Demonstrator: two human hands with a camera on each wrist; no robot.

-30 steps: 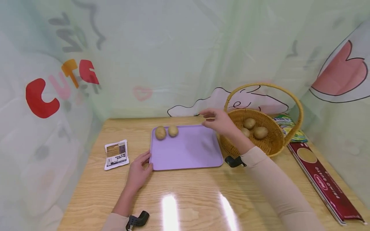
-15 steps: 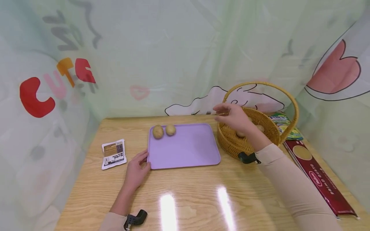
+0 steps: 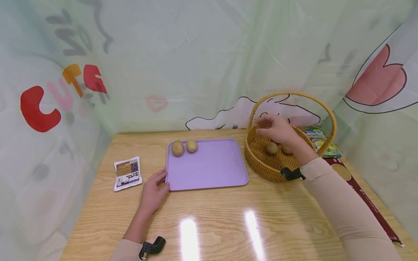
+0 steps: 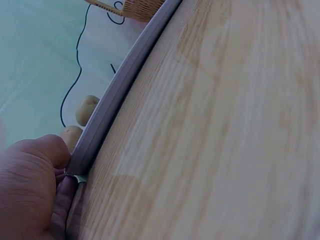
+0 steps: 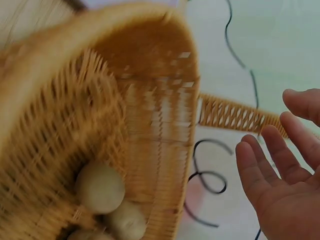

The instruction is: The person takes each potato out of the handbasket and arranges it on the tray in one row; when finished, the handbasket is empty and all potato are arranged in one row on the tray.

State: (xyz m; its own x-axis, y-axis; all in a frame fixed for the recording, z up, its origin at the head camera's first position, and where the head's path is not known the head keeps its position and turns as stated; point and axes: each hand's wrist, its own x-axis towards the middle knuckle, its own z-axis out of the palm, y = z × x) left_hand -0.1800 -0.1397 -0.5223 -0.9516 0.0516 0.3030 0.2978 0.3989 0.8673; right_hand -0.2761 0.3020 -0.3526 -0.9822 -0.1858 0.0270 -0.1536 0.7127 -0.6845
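Note:
My left hand (image 3: 152,193) holds the lower left corner of a lilac tray (image 3: 209,165), with the thumb and fingers at its rim (image 4: 107,107) in the left wrist view. Two potatoes, a larger one (image 3: 177,148) and a smaller one (image 3: 192,146), sit in the tray's far left corner. Above the wicker basket (image 3: 261,163) hovers my right hand (image 3: 279,129), its fingers spread and loosely bent with nothing between them. Several potatoes lie inside the basket, one (image 5: 100,187) plain in the right wrist view. My right forearm partly hides them from the head camera.
The basket's tall handle (image 3: 294,93) arches over the right hand. Left of the tray lies a small foil packet (image 3: 127,173). A green and yellow bag (image 3: 321,141) and a long dark red package (image 3: 365,199) lie along the right side. A printed curtain (image 3: 179,65) stands behind the table.
My right hand has moved right, from over the tray's far right corner to above the basket. The left hand stays at the tray's corner. The view has shifted slightly.

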